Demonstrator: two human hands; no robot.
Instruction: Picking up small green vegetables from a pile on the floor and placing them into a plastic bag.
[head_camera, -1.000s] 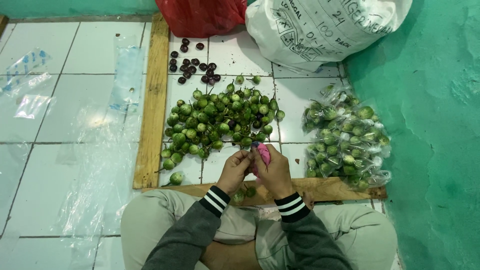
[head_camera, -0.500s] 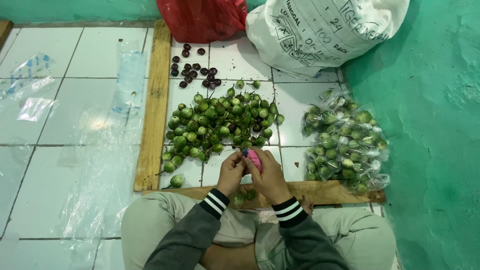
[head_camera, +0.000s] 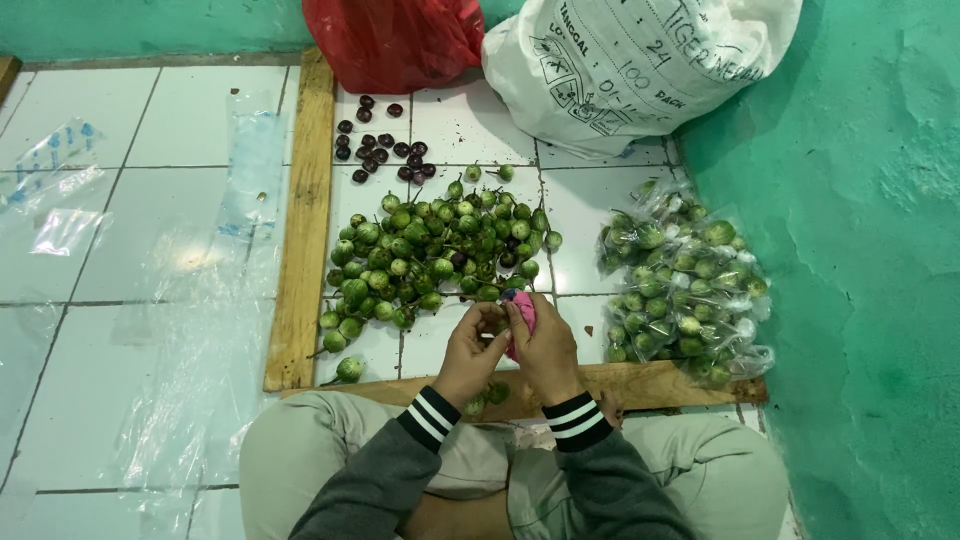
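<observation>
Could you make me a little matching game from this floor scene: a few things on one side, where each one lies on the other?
Things:
1. red plastic bag
2. white printed sack
3. clear packets of green round fruits
4. long wooden plank

Places:
A. left edge of the loose green pile
B. by the green wall, right
C. top middle
D. top right corner

Pairs: 1-C, 2-D, 3-B, 4-A

We see a white tiled floor (head_camera: 180, 130) carrying green eggplants (head_camera: 440, 250) at centre, dark fruits (head_camera: 385, 145) above them, wooden planks (head_camera: 300, 220) framing them, bagged eggplants (head_camera: 685, 290) right, and clear plastic bags (head_camera: 60, 200) left.
</observation>
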